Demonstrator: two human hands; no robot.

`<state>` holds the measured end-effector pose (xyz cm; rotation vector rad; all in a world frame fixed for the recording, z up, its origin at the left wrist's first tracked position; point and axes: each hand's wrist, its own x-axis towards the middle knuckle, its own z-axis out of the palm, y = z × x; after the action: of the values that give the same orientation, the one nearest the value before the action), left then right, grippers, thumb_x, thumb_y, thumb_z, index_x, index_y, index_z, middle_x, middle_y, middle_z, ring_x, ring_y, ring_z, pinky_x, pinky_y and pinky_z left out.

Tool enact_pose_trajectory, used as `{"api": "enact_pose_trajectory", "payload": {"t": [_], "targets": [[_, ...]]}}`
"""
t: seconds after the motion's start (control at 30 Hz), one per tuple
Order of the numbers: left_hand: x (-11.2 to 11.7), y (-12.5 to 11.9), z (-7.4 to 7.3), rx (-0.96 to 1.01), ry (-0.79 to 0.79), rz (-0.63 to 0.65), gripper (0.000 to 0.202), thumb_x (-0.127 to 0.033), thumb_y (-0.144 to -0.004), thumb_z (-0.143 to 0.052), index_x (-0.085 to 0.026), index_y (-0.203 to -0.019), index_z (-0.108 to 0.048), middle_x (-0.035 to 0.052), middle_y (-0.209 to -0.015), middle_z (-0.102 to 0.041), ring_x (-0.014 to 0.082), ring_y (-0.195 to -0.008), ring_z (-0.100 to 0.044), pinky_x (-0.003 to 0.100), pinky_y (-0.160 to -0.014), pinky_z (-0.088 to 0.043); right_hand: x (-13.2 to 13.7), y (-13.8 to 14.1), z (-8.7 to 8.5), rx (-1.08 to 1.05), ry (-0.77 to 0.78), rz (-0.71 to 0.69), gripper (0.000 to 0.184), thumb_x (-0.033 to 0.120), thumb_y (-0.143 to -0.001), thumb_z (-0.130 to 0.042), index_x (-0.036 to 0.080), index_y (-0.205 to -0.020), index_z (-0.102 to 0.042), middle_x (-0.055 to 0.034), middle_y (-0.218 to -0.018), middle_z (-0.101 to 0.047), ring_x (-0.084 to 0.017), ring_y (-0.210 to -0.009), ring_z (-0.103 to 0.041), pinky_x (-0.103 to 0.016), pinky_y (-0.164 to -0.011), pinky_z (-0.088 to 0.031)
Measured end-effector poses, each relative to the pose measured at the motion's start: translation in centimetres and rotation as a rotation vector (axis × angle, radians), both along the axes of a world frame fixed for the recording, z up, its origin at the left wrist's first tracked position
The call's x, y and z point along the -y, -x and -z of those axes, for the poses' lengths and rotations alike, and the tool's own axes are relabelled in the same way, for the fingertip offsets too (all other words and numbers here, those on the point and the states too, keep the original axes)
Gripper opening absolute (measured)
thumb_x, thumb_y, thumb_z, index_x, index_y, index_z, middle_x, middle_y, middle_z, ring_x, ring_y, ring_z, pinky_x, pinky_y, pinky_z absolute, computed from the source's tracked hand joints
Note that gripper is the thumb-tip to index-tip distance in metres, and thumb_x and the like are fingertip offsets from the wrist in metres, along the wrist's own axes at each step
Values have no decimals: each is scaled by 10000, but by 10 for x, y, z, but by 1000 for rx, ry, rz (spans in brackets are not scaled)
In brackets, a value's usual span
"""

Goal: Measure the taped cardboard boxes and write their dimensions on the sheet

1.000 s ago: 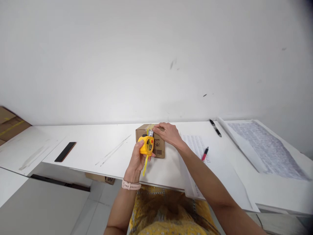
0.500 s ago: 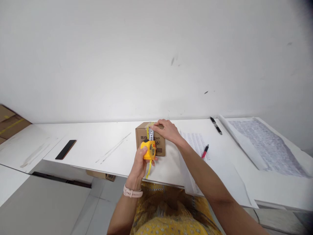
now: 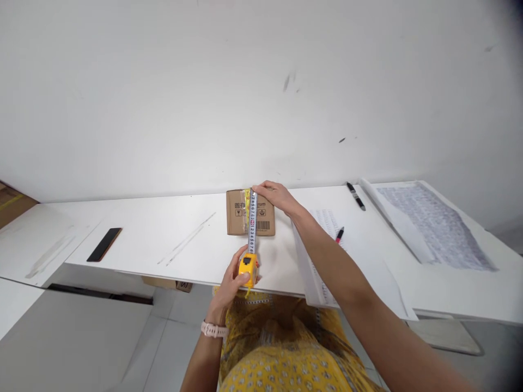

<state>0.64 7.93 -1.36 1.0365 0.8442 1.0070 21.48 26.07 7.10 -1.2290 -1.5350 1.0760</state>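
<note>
A small brown cardboard box (image 3: 234, 220) with printed marks, a barcode and clear tape stands on the white table, near the wall. Across its front runs the blade of a yellow tape measure (image 3: 247, 267), pulled out from the box's far edge toward me. My left hand (image 3: 232, 280) is wrapped round the tape measure's case, thumb on top, close to the table's front edge. With thumb and fingers closed at the blade's far end, my right hand (image 3: 280, 196) holds that end against the box's upper edge.
A black pen (image 3: 356, 196) and a red-and-black pen (image 3: 340, 234) lie to the right, the latter on printed sheets (image 3: 359, 261). Farther right is a stack of densely printed paper (image 3: 433, 223). A dark flat bar (image 3: 104, 244) lies on the left. Another carton (image 3: 14, 206) stands at the far left.
My left hand has drawn the tape case toward me, lengthening the exposed blade. My right hand stays at the blade's end. The box now shows its front more fully, and the view has shifted.
</note>
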Motion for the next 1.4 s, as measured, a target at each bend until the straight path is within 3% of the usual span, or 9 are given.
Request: {"api": "enact_pose_trajectory", "payload": {"t": [0.17,0.33,0.47,0.63,1.1,1.4], "targets": [[3,-18,2,63,19,-32,682,-505,-770,-747,-232,-1334,-477,92,-1073,-665,206,-774,-698,335,-721,-540,-2,1,-5,7,40,7,467,680,-751,-602,218,-796,-653,-19,-897,-706,-196,-837,-594,-297,-708,-402],[9,-36,4,44,15,-86,667,-485,-764,-764,-248,-1312,-467,73,-1064,-662,203,-777,-705,336,-728,-545,-2,0,-6,31,17,14,460,673,-751,-605,215,-783,-646,-20,-897,-708,-194,-837,-600,-300,-714,-414],[9,-29,3,27,14,-79,665,-482,-769,-759,-248,-1317,-463,73,-1070,-662,203,-787,-707,327,-724,-547,-2,2,-11,125,-11,35,416,623,-771,-594,221,-816,-691,-39,-953,-732,-214,-870,-618,-310,-715,-426],[5,-15,-1,22,9,-70,667,-489,-768,-755,-237,-1315,-466,84,-1067,-665,207,-769,-708,317,-688,-548,-4,11,-15,190,-160,52,261,429,-824,-546,231,-787,-711,-13,-916,-747,-195,-855,-627,-305,-736,-425],[-1,-16,-2,-5,-41,-59,668,-490,-780,-740,-232,-1327,-456,86,-1085,-653,213,-805,-695,333,-715,-547,-12,14,-4,140,-159,127,345,536,-828,-544,222,-773,-674,-4,-853,-721,-184,-806,-607,-302,-735,-434],[3,-6,3,-26,-12,-66,666,-466,-732,-789,-241,-1283,-491,67,-1067,-656,189,-778,-679,355,-748,-562,7,20,-7,225,-199,206,305,508,-835,-541,243,-792,-686,1,-959,-739,-211,-890,-620,-324,-732,-412]]}}
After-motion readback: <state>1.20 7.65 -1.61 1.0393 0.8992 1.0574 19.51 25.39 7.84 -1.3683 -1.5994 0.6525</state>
